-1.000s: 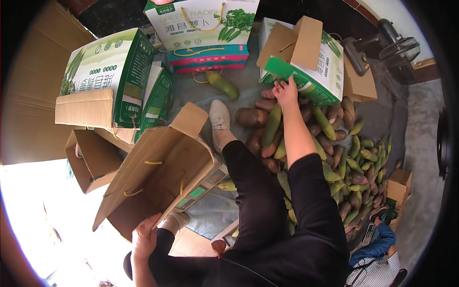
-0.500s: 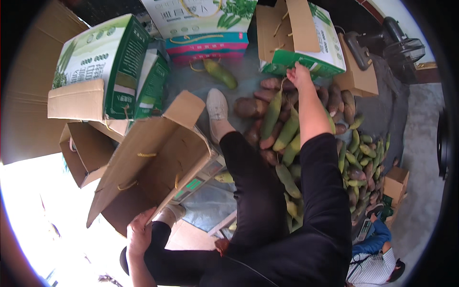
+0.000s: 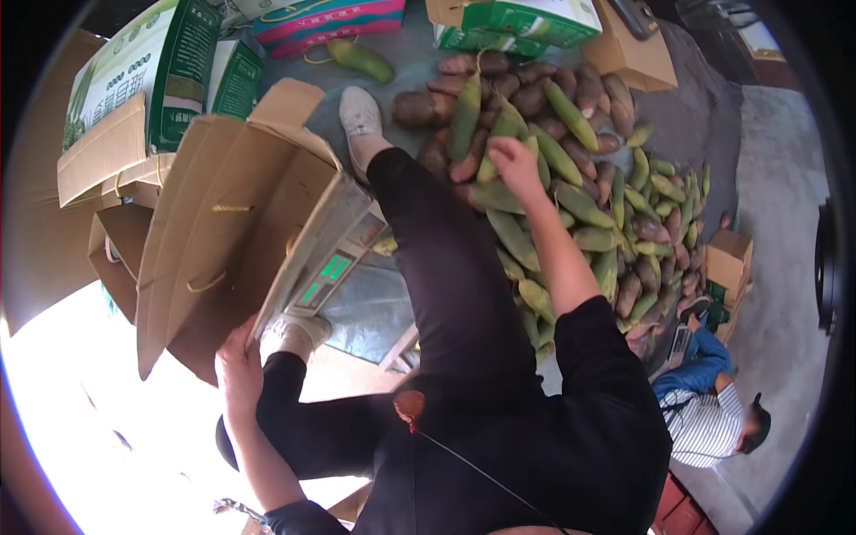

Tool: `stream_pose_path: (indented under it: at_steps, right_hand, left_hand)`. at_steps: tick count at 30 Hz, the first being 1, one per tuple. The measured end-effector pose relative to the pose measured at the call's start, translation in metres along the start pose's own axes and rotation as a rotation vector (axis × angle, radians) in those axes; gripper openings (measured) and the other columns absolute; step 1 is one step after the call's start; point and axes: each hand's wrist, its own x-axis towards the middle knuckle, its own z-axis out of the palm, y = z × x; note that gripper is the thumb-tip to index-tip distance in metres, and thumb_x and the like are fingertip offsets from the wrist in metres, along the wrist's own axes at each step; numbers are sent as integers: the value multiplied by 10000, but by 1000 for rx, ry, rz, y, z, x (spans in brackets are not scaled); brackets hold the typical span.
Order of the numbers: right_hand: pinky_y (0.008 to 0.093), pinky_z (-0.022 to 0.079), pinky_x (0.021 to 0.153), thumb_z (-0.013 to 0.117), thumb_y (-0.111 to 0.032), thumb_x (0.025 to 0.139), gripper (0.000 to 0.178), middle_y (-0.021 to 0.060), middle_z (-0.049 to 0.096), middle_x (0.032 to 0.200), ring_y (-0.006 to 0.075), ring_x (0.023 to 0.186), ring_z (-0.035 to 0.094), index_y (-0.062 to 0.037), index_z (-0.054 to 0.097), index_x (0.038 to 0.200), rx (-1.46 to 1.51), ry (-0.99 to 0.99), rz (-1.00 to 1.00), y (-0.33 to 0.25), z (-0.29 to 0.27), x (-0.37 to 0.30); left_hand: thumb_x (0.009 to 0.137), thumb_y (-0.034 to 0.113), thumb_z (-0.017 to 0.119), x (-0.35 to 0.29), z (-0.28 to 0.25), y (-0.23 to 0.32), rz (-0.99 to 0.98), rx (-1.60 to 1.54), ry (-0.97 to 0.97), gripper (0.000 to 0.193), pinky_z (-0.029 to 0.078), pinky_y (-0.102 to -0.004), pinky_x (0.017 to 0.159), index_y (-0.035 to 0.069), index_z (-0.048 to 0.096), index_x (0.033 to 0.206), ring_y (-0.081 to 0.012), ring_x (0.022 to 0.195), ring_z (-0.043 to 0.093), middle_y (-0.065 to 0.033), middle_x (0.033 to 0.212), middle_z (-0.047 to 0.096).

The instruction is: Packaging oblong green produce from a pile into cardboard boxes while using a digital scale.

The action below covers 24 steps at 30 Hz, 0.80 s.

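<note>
My left hand (image 3: 239, 367) grips the near edge of an open cardboard box (image 3: 236, 192), fingers wrapped over its wall. The box is tilted, with its flaps folded out and yellow rope handles inside; a scale with a lit green display (image 3: 328, 275) lies right beside it. My right hand (image 3: 517, 168) is over a pile of long green radishes (image 3: 584, 205), its fingers curled and close to one pale green radish (image 3: 501, 120). What is inside those fingers, if anything, is hidden. Reddish-brown radishes (image 3: 423, 109) lie at the pile's far side.
Printed green-and-white cartons stand at the far left (image 3: 134, 85) and far middle (image 3: 526, 27), near a pink-and-blue box (image 3: 330, 25). A single radish (image 3: 361, 61) lies apart on the sheet. At right, another person (image 3: 704, 419) is beside small cardboard boxes (image 3: 728, 259).
My right hand has left the flap of the far green-and-white carton and come back toward me over the radishes. My left hand keeps its hold on the box. The whole view has shifted.
</note>
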Motion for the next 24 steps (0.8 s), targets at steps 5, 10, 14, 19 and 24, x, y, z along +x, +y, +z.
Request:
stream_pose_path:
  at_steps: [5, 10, 14, 19, 24]
  right_hand:
    - [344, 491, 753, 618, -82, 811, 200, 151, 648, 916, 259, 847, 635, -31, 644, 1002, -390, -50, -60, 37, -4, -117]
    - [386, 483, 758, 641, -57, 757, 178, 142, 604, 834, 312, 844, 606, -35, 646, 934, -365, 5, 13, 36, -15, -166]
    - [402, 477, 795, 641, -55, 762, 248, 139, 596, 986, 327, 929, 587, -44, 621, 1009, -509, 132, -87, 8, -38, -171]
    - [415, 469, 868, 637, -52, 771, 276, 137, 526, 1227, 338, 1072, 547, -58, 598, 1044, -637, 349, 16, 4, -60, -139]
    - [455, 483, 851, 608, -188, 811, 257, 178, 635, 1045, 367, 991, 595, -79, 628, 1043, -894, 65, 246, 49, -91, -109]
  left_hand:
    - [756, -107, 474, -4, 3, -5, -27, 35, -25, 406, 481, -355, 815, 4, 614, 1121, -334, 914, 636, -202, 983, 649]
    - [758, -105, 476, -14, 8, -1, 34, -1, -47, 411, 478, -343, 827, 3, 609, 1132, -314, 931, 640, -203, 1005, 649]
    - [767, -93, 489, -25, 12, -4, 42, -43, -35, 399, 476, -349, 834, 15, 612, 1131, -322, 941, 633, -197, 1022, 646]
    - [759, -76, 504, -27, 6, 2, 52, 101, -18, 390, 473, -365, 840, 27, 620, 1118, -341, 955, 621, -195, 1025, 645]
    - [763, -58, 503, -25, 3, 10, 7, 263, 14, 400, 472, -394, 846, 70, 619, 1124, -338, 984, 604, -159, 1064, 631]
